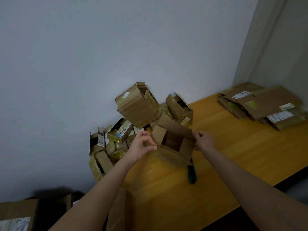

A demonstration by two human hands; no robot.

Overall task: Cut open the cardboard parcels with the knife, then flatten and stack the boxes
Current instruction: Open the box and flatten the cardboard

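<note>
Hands apart on open box [168, 155]: pinching one flap with left hand [143, 144], gripping opposite flap with right hand [204, 139]. Likely light, stiff, easily creased; best held at flap edges.

matt cardboard box [173, 144], smooth wooden table [233, 147]

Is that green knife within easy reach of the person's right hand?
Probably yes: the knife lies mostly uncovered on the table near the right hand, which must first release the open box.
</note>
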